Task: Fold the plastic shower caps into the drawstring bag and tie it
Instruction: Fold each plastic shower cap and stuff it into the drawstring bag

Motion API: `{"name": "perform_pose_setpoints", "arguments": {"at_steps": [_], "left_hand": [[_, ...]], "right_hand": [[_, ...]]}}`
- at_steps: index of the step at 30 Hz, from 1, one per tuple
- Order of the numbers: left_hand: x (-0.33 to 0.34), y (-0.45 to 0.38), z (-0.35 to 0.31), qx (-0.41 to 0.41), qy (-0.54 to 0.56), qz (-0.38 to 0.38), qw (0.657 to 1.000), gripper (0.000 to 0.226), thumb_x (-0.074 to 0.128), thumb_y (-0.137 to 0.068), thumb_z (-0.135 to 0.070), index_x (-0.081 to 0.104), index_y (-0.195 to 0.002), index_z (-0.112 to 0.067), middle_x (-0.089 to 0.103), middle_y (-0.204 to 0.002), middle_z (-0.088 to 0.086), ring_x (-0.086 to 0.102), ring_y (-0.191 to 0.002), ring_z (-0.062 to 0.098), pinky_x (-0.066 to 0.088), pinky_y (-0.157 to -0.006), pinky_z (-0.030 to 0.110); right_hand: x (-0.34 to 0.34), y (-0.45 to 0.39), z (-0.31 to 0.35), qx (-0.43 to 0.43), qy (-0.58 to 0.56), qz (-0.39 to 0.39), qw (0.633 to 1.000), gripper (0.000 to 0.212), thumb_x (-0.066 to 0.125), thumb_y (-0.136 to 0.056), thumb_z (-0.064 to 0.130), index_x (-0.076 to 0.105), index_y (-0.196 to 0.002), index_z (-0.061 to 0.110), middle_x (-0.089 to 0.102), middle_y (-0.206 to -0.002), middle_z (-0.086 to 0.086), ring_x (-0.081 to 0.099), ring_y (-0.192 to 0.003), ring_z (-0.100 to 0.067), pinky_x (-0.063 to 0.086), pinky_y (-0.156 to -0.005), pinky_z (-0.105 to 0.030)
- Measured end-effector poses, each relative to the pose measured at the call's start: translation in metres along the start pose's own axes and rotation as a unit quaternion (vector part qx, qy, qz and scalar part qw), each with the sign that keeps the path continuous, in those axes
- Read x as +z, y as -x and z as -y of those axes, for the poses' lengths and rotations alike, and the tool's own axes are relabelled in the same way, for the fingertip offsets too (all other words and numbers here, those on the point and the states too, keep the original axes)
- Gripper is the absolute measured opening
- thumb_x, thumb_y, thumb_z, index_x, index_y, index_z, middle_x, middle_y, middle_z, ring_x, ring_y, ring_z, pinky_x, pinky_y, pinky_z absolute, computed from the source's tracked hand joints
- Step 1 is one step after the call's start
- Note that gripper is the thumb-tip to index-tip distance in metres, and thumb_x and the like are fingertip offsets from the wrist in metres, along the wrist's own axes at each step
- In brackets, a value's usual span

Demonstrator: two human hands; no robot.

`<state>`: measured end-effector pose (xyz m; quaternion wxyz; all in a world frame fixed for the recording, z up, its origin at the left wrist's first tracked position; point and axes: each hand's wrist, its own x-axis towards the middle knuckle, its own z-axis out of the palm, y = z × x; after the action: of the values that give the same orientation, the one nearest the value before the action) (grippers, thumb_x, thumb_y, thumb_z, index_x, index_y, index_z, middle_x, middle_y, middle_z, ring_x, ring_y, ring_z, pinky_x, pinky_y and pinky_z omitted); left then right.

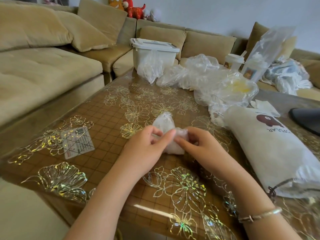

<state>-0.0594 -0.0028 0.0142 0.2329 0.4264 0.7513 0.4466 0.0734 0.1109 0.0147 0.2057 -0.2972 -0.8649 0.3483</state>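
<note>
A folded clear plastic shower cap point(164, 124) lies on the table's middle, bunched into a small white wad. My left hand point(149, 144) pinches its near left part with curled fingers. My right hand point(195, 142) grips its right end, forefinger stretched across it. The white drawstring bag point(270, 153) with a brown bear print lies on its side to the right, its dark cord point(272, 192) at the near end. A heap of loose clear shower caps point(216, 80) sits at the far side of the table.
The table point(110, 122) has a glossy brown cover with gold flowers; a card point(78, 142) lies at the left. A white lidded bin point(154, 51), a cup point(233, 61) and an upright plastic packet point(265, 52) stand behind. A beige sofa point(43, 66) wraps round.
</note>
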Motion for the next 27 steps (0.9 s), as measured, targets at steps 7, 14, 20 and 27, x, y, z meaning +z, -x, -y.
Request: {"name": "perform_pose_setpoints", "arguments": {"at_steps": [7, 14, 20, 27], "left_hand": [[0.011, -0.016, 0.007, -0.047, -0.063, -0.066, 0.995, 0.015, 0.061, -0.093, -0.03, 0.057, -0.108, -0.027, 0.069, -0.092, -0.009, 0.063, -0.083, 0.01, 0.044, -0.069, 0.028], [0.014, -0.018, 0.005, -0.069, -0.052, -0.082, 0.993, 0.016, 0.05, -0.094, -0.018, 0.054, -0.104, -0.029, 0.066, -0.099, -0.002, 0.061, -0.086, 0.02, 0.046, -0.072, 0.034], [0.004, -0.013, 0.0, -0.085, 0.023, -0.051, 0.995, 0.018, 0.052, -0.096, -0.028, 0.055, -0.113, -0.024, 0.062, -0.105, -0.001, 0.058, -0.09, 0.014, 0.04, -0.064, 0.026], [-0.002, -0.01, 0.001, -0.09, 0.037, -0.023, 0.995, 0.036, 0.07, -0.086, -0.022, 0.054, -0.118, -0.025, 0.07, -0.092, 0.0, 0.065, -0.086, 0.016, 0.046, -0.073, 0.027]], "right_hand": [[0.016, -0.008, 0.0, 0.04, 0.073, -0.101, 0.991, 0.035, 0.07, -0.087, 0.027, 0.041, -0.104, 0.019, 0.054, -0.081, 0.008, 0.054, -0.074, -0.008, 0.041, -0.062, -0.022], [0.018, -0.009, -0.002, -0.095, 0.112, -0.117, 0.982, 0.022, 0.072, -0.082, 0.015, 0.052, -0.087, 0.022, 0.046, -0.086, 0.011, 0.045, -0.078, -0.008, 0.037, -0.068, -0.02], [0.017, 0.0, 0.0, -0.113, 0.045, -0.034, 0.992, 0.02, 0.062, -0.09, 0.012, 0.066, -0.105, 0.024, 0.057, -0.103, 0.015, 0.053, -0.099, -0.003, 0.039, -0.081, -0.015], [0.016, 0.005, 0.002, -0.1, 0.037, 0.037, 0.994, 0.05, 0.063, -0.078, 0.01, 0.049, -0.123, 0.025, 0.055, -0.115, 0.018, 0.045, -0.118, -0.006, 0.038, -0.101, -0.025]]}}
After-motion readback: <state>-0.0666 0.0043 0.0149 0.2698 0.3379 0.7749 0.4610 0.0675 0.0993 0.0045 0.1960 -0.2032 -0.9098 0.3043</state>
